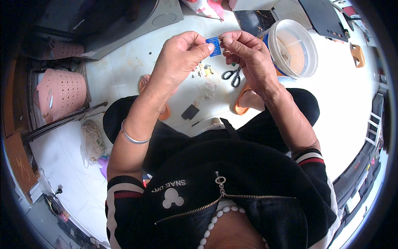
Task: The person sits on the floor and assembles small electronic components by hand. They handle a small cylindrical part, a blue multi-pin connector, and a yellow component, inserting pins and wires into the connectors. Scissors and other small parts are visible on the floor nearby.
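Observation:
My left hand (182,56) pinches a small flat blue piece (214,45) between thumb and forefinger, held up in front of me. My right hand (248,54) meets it from the right, fingertips closed on a thin light wire or thread at the blue piece's top edge. A silver bangle (132,137) sits on my left forearm. Below the hands, on the white floor, lie black scissors (233,76), several tiny coloured parts (204,70) and a small dark square piece (190,111).
A white plastic bucket (295,47) stands to the right of my hands. A pink perforated basket (61,93) sits at the left, a clear bag of pale bits (93,139) below it. My feet wear orange sandals (241,103). Dark flat panels (323,18) lie at the top right.

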Motion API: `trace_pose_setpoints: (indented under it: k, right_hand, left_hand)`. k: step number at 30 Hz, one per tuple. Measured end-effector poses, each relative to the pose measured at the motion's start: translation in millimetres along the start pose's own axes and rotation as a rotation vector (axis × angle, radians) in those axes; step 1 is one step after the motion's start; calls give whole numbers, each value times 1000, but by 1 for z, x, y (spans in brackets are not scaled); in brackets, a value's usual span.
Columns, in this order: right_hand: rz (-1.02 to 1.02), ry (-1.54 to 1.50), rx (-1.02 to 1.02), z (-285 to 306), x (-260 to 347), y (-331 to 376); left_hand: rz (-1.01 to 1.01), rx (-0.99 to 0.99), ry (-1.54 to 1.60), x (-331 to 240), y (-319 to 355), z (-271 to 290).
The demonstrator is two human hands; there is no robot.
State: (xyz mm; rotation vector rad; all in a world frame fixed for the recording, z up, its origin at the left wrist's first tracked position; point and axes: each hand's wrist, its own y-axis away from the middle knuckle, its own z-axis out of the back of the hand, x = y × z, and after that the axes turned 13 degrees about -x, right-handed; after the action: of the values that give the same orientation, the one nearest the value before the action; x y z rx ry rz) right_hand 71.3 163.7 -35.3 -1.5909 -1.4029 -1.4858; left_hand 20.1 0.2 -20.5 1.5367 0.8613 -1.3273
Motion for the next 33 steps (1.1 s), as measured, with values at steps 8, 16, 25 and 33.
trace_pose_setpoints:
  k: [8, 16, 25, 33]
  right_hand:
    - [38, 31, 35, 3, -9, -2]
    - [14, 27, 31, -7, 4, -5]
    - [82, 78, 39, 10, -91, -88]
    - [118, 1211, 93, 64, -310, -97]
  left_hand:
    - [-36, -1, -87, 7, 3, 2]
    - [37, 1, -154, -5, 3, 0]
    - [44, -145, 304, -10, -5, 32]
    - [65, -319, 606, -24, 4, 61]
